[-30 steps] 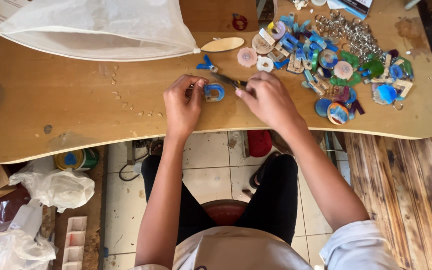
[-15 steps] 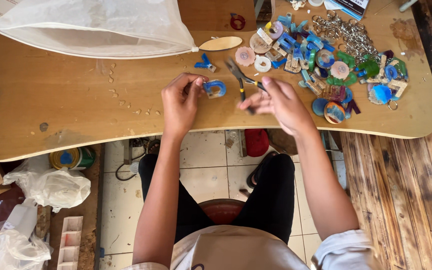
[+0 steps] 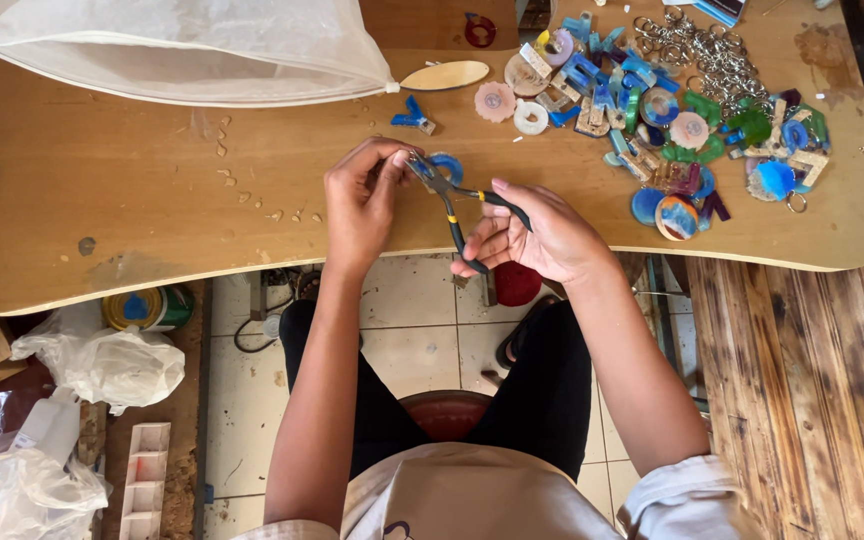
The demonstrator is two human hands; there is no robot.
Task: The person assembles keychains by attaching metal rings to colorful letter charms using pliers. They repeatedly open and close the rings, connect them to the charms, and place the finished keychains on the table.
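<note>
Blue ring charm (image 3: 445,166) pinched steady in left hand (image 3: 360,205) while right hand (image 3: 537,235) grips black pliers (image 3: 462,208) whose tips meet the charm, above the desk (image 3: 152,200) edge.

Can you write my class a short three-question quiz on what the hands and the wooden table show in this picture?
1. True or false: the right hand holds black-handled pliers.
2. Which piece does the left hand pinch at the plier tips? A) a blue ring-shaped piece B) a red lid C) a green bottle
3. Fill in: the heap of coloured pieces lies on the table to the person's ____ side.

Key
1. True.
2. A.
3. Right; the white plastic bag lies to the left.
</note>
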